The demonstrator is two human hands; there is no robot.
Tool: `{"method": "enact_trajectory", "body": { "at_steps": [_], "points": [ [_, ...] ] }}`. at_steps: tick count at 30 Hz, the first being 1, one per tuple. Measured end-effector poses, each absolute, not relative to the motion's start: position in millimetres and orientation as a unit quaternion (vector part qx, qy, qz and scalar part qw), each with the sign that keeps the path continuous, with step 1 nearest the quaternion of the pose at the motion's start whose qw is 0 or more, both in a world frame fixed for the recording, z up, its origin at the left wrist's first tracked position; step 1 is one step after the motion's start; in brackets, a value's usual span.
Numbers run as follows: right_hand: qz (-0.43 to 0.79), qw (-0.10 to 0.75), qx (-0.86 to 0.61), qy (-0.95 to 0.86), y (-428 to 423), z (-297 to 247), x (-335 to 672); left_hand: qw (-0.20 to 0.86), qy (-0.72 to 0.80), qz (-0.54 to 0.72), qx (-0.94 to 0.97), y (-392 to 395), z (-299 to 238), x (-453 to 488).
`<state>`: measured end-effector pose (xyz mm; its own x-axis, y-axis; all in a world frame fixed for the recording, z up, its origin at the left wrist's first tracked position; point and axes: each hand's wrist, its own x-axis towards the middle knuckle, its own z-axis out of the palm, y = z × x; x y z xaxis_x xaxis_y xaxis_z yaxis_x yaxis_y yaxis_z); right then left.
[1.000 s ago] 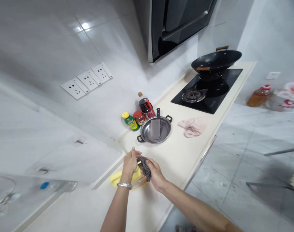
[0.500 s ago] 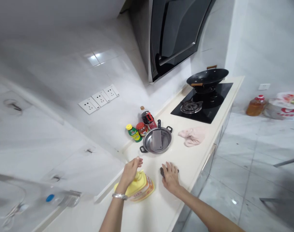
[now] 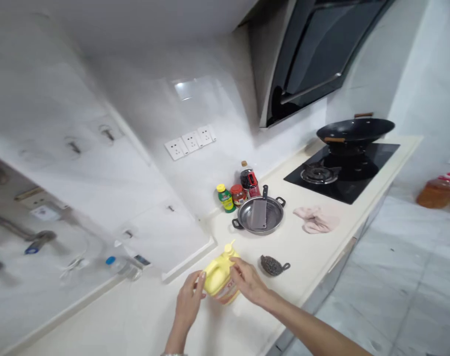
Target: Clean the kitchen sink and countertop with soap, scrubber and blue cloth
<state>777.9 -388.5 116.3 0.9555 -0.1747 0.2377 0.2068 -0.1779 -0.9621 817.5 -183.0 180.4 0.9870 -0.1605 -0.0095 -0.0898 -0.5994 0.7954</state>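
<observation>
1. The left hand [image 3: 189, 299] and right hand [image 3: 249, 282] flank the yellow jug [image 3: 225, 292], on or just above the pale surface [image 3: 136, 316]; whether either grip pinches tight, I can't tell.
2. A loose hold could let it tip.
3. Swung right, it could knock the dark scrubber [image 3: 272, 265] (loop pointing away).

The wall [image 3: 225, 104] is finished in glossy white, and a patch of light [image 3: 184, 90] is reflected above the sockets [image 3: 190, 141]. A dark hood [image 3: 317, 62] is mounted above the black hob [image 3: 345, 184], which is set into a cream counter [image 3: 136, 316]. The floor [image 3: 388, 282] is covered with pale, marbled tiles.
</observation>
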Motion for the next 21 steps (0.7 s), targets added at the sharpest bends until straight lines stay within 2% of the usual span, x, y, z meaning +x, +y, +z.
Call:
{"method": "enact_trajectory", "body": {
  "at_steps": [5,11,15,17,21],
  "points": [
    [-0.083,0.551,-0.830,-0.026,-396.6,153.0,787.5,0.505,-0.109,-0.026,0.856,-220.3,147.9,755.9],
    [0.046,0.326,-0.940,-0.086,-393.7,196.4,790.5,0.562,-0.194,0.015,0.804,-282.9,116.5,735.7],
    [0.067,0.215,-0.968,-0.108,-388.4,205.8,792.3,0.563,-0.262,0.036,0.783,-274.9,106.6,734.8],
    [0.057,0.188,-0.976,-0.098,-384.2,203.9,793.0,0.558,-0.249,0.095,0.786,-252.1,100.5,735.6],
    [-0.020,0.126,-0.989,-0.081,-375.6,191.0,791.4,0.553,-0.089,0.242,0.792,-203.6,86.9,755.1]
  ]
}}
